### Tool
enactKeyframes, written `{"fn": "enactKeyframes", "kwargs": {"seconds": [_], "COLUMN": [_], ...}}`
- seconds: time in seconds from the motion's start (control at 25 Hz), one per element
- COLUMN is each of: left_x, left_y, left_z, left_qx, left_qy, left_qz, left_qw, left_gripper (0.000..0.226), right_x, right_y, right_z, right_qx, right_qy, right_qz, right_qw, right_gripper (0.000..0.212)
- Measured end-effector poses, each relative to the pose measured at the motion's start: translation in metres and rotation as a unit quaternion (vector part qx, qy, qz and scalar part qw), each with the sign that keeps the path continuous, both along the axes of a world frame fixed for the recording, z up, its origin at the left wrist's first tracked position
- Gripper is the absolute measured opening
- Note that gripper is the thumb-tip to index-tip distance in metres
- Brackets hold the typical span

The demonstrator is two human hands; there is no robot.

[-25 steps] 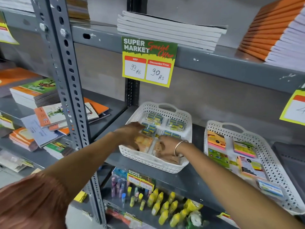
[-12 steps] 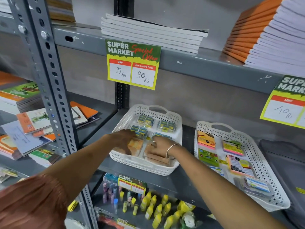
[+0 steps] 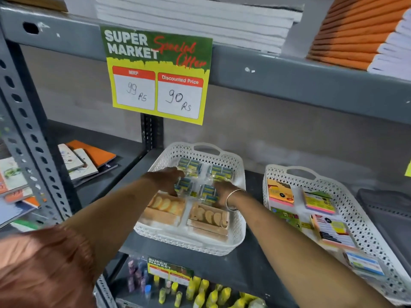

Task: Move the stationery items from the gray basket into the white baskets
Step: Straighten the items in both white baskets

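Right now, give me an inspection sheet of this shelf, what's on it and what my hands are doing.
Surface: gray metal shelf, two white baskets on it.
Job's things: left basket holds blue-yellow packs at the back and two orange-tan boxes in front; right basket holds sticky-note packs. No gray basket clearly seen.
Clutter: notebooks on the left shelf, paper stacks above, bottles below.
Grips: left hand and right hand both inside the left basket, on the packs; grip unclear.
Cables: nothing seen.
Surroundings: price sign, 99 and 90 Rs.
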State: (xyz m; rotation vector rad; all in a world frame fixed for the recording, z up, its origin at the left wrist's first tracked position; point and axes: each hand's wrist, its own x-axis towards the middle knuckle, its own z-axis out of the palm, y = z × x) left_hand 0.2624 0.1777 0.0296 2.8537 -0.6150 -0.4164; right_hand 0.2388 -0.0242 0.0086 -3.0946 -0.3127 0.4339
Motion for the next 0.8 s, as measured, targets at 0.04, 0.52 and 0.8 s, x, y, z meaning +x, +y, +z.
{"fn": "enactKeyframes", "kwargs": {"seconds": [0.04,0.52,0.8], "left_x": [0.001,0.008,-0.073], "left_y": [0.0,-0.019,-0.175], "left_z": [-0.002,0.006,0.052], "left_qx": [0.0,-0.005,-0.156], "left_qy": [-0.009,-0.04,-0.122], "left_qz": [-0.005,0.014,-0.153], "left_qw": [1.0,0.999,0.968], "left_gripper": [0.068,0.1,0.062], "right_x": [0.001,-0.034,-0.101], "right_y": [0.0,-0.02,-0.183], "right_z": [0.0,0.047,0.103], "right_qx": [0.001,0.097,0.106], "right_qy": [-0.007,-0.076,-0.1], "right_qz": [0.005,-0.008,-0.174], "right_qw": [1.0,0.992,0.974], "right_gripper": [0.045,0.081,0.046]}}
